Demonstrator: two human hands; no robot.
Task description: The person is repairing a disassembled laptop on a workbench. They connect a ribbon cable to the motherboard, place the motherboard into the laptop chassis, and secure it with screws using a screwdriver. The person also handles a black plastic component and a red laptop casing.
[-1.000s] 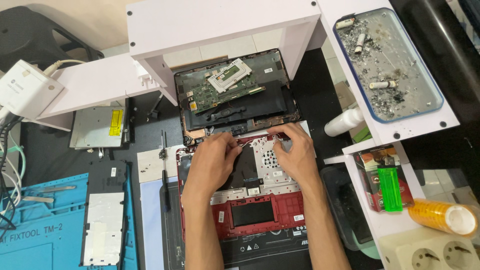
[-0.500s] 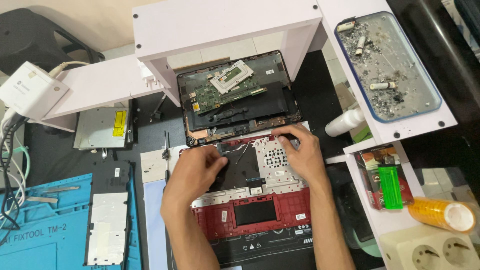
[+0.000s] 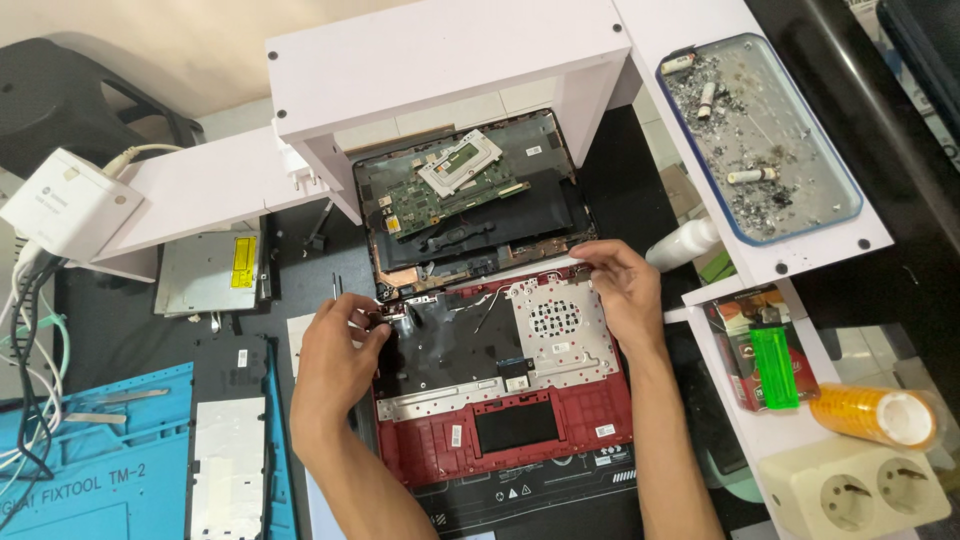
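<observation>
Both hands gripping a red laptop shell [image 3: 500, 440] at frame centre.
Left hand [image 3: 335, 360] is pinching its upper-left corner; right hand [image 3: 620, 290] is pinching the upper-right corner.

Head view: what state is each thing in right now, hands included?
Red laptop shell: opened up, inner side facing up.
Black laptop base: uncovered, green circuit board exposed.
Left hand: pinching at the shell's left hinge corner.
Right hand: gripping the shell's upper right edge.
Glass tray: full of ash and butts.
Tape roll: lying on its side.
</observation>
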